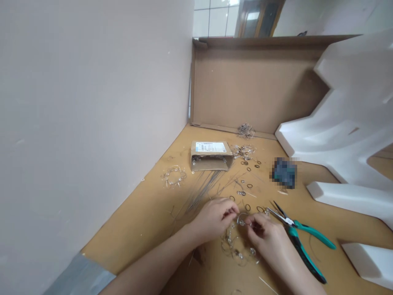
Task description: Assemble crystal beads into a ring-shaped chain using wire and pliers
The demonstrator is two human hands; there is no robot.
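Wire with clear beads (240,256) spreads in loose loops over the desk (129,233), between our hands. With our right hand (269,233) we pinch its upper part beside a bead. Our left hand (213,219) has thumb and fingertips drawn together near that same part; we cannot tell whether they grip it. Green-handled pliers (289,221) lie open beside our right hand, and beyond, dark rings (243,194) lie scattered near a small cardboard box (211,146).

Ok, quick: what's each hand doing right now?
Left hand: curled inward; whether it grips anything can't be told.
Right hand: pinched closed, holding a thin, silvery wire piece with clear beads.
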